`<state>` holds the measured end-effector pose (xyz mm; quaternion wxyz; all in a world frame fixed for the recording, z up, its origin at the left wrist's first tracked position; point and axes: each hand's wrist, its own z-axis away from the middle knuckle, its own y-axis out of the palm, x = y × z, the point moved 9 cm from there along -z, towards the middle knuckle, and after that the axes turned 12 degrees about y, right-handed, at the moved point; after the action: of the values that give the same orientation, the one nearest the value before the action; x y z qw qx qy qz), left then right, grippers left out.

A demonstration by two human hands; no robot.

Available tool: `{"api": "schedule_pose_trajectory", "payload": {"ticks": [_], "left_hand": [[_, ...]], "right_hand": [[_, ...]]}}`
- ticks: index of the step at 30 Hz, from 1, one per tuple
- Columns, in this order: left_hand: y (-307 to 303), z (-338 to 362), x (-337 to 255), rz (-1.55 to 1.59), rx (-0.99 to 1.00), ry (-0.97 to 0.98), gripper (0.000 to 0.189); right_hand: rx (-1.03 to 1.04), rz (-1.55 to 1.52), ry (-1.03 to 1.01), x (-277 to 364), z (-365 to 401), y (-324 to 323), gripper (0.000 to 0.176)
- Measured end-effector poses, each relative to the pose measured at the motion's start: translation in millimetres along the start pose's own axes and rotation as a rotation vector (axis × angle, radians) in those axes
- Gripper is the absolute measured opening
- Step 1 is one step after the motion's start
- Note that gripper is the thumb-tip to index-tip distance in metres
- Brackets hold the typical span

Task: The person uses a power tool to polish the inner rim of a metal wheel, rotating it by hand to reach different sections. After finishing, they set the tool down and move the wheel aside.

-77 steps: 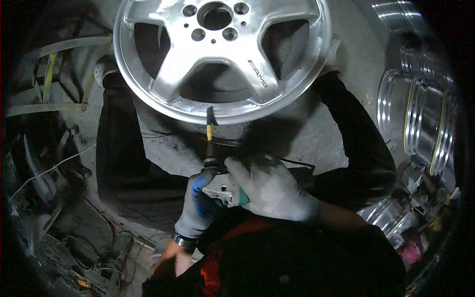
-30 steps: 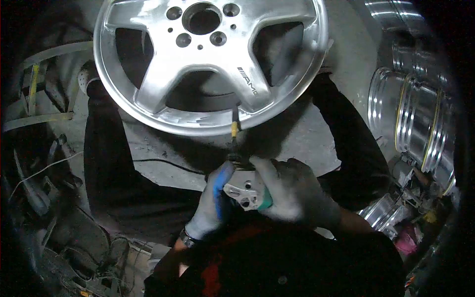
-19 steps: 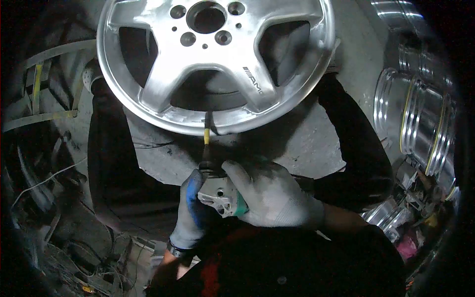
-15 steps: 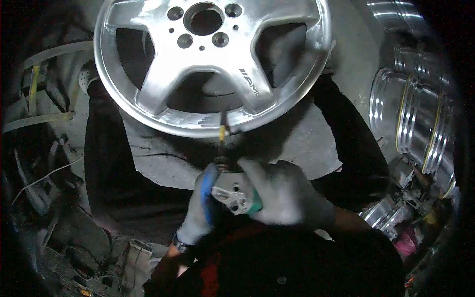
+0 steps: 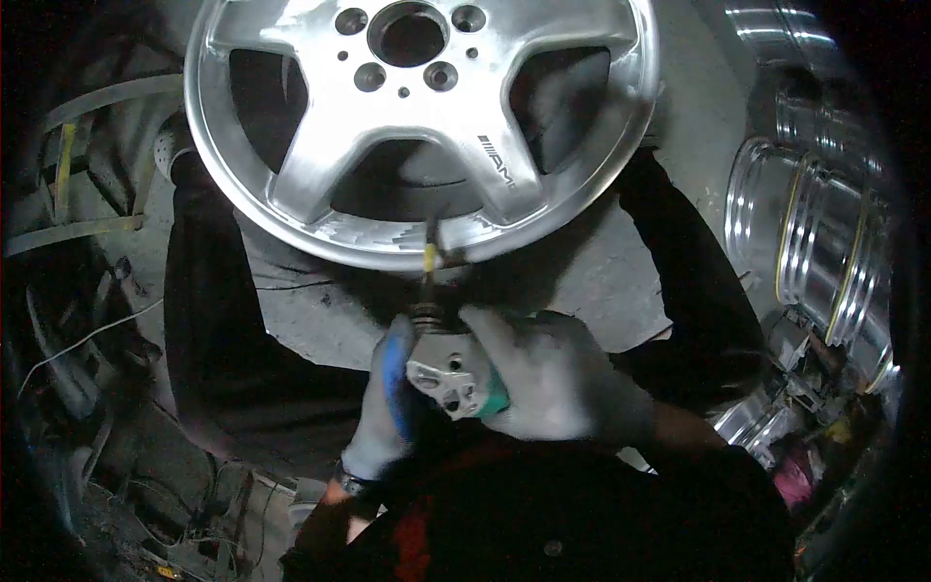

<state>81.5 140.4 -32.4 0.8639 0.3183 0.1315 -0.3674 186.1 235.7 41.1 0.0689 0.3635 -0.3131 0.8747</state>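
A polished silver wheel rim point(image 5: 407, 112) with wide spokes and dark lettering on one spoke fills the top middle. Below it, both gloved hands hold a power tool point(image 5: 454, 373) with a metal head and a green part. My left hand point(image 5: 383, 407) wraps its left side, with blue showing on the glove. Around the right side is my right hand point(image 5: 548, 378), slightly blurred. The tool's thin shaft, with a yellow band, points up to the rim's lower lip; its tip is blurred, so contact is unclear.
Several shiny rims point(image 5: 815, 233) stand in a row at the right. A metal frame point(image 5: 92, 233) is at the left, with cables and dark scrap below it. Both of the person's legs flank the work area. A pink item point(image 5: 793, 483) lies at the lower right.
Both hands and the tool have shifted slightly left, and the shaft tip has moved left along the rim's lower lip. The rim appears slightly farther right.
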Motion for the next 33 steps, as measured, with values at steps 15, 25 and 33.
{"api": "schedule_pose_trajectory", "payload": {"ticks": [15, 25, 33], "left_hand": [[-5.9, -4.9, -12.0, -0.466, 0.118, 0.367, 0.044], [-24.4, -3.7, -3.3, -0.055, -0.053, 0.055, 0.038], [-29.6, 6.1, -44.9, 0.090, -0.103, 0.119, 0.038]], "right_hand": [[0.024, 0.022, 0.006, -0.8, 2.3, -4.7, 0.082], [-0.083, 0.091, -0.107, 10.0, -2.9, 7.6, 0.079], [-0.059, 0.001, -0.102, 27.9, -25.3, 21.8, 0.069]]}}
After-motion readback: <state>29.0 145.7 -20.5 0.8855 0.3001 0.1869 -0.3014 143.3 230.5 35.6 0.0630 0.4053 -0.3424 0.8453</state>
